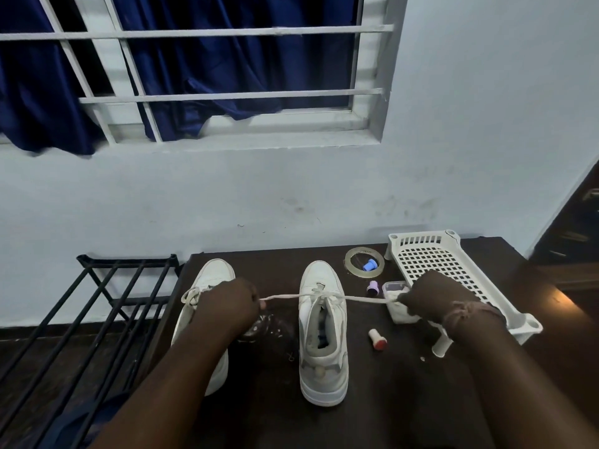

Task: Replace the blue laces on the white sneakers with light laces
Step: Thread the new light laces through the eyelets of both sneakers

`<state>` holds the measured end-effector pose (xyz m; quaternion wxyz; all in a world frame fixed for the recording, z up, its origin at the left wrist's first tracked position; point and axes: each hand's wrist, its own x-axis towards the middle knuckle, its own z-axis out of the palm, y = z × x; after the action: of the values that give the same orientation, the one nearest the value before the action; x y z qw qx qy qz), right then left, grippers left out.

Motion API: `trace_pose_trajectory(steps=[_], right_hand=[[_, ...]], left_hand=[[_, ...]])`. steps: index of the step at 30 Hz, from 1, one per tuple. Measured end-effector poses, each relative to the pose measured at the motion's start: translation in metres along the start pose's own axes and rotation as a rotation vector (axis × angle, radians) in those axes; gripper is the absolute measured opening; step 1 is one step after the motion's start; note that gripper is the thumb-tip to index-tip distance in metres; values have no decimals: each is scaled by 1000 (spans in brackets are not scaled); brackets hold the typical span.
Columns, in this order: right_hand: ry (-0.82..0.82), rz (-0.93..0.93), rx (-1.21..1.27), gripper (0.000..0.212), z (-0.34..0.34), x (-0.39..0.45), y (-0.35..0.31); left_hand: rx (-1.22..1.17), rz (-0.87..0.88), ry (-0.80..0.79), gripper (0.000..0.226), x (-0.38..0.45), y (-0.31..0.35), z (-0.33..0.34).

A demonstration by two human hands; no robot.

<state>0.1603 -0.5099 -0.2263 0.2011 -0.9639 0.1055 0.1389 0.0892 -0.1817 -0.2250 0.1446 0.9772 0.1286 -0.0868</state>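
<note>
Two white sneakers stand on a dark table (405, 400), toes pointing away from me. The right sneaker (324, 335) has a light lace (359, 299) threaded near its top, stretched taut to both sides. My left hand (230, 306) grips the lace's left end, and my right hand (434, 298) grips its right end. The left sneaker (210, 277) carries a light lace tied near its tongue and is partly hidden behind my left forearm. Something blue shows inside the right sneaker; I cannot tell what it is.
A white plastic basket (431, 254) lies at the right rear, with a small white container (397, 306) beside my right hand. A tape roll (364, 262), a blue cap, a purple cap and a red-tipped stamp (377, 340) lie nearby. A black metal rack (107, 296) stands left of the table.
</note>
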Motion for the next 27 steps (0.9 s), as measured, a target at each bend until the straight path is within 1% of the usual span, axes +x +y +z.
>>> trace_pose_trajectory(steps=[1, 2, 4, 6, 7, 9, 10, 11, 12, 13, 14, 16, 18, 21, 23, 25, 26, 27], right_hand=[[-38, -44, -3, 25, 1, -7, -12], [-58, -95, -21, 24, 3, -15, -17], [-106, -221, -100, 22, 9, -22, -29], [-142, -329, -114, 12, 17, -27, -34], [-155, -379, -109, 15, 23, -26, -36], [-162, -502, -89, 33, 30, -26, -42], [-178, -542, -100, 39, 32, -27, -45], [-216, -565, -74, 38, 34, -28, -48], [-251, -566, -25, 30, 36, -28, -50], [-255, -562, 38, 16, 40, -27, -51], [-233, -556, 82, 6, 41, -27, -52], [-204, -520, 119, 17, 38, -30, -52], [-191, -517, 159, 18, 30, -34, -52], [-222, -511, 241, 24, 20, -36, -49], [-192, -511, 250, 25, 19, -36, -49], [-173, -477, 322, 32, 19, -37, -52], [-170, -451, 362, 32, 19, -39, -55], [-174, -428, 375, 33, 19, -40, -57]], left_hand=[[18, 7, -19, 14, -1, 4, 4], [33, 27, -19, 17, -3, 9, 7], [68, 84, 21, 33, -6, 20, 12], [40, 157, 60, 41, -9, 32, 16], [-34, 205, 54, 43, -9, 37, 19], [-177, 278, -6, 45, -9, 46, 26], [-210, 296, -36, 41, -7, 49, 30], [-241, 308, -47, 34, -6, 51, 34], [-264, 312, -45, 25, -5, 51, 36], [-286, 311, -41, 18, -4, 52, 38], [-306, 295, -23, 17, -4, 53, 38], [-357, 244, 15, 20, -3, 52, 39], [-427, 195, 41, 16, -5, 52, 37], [-550, 104, 58, 21, -7, 56, 29], [-686, 55, -8, 27, -5, 57, 22], [-901, -40, -58, 42, -4, 56, 19], [-944, -75, -58, 49, -3, 53, 21], [-927, -79, -38, 49, -4, 52, 23]])
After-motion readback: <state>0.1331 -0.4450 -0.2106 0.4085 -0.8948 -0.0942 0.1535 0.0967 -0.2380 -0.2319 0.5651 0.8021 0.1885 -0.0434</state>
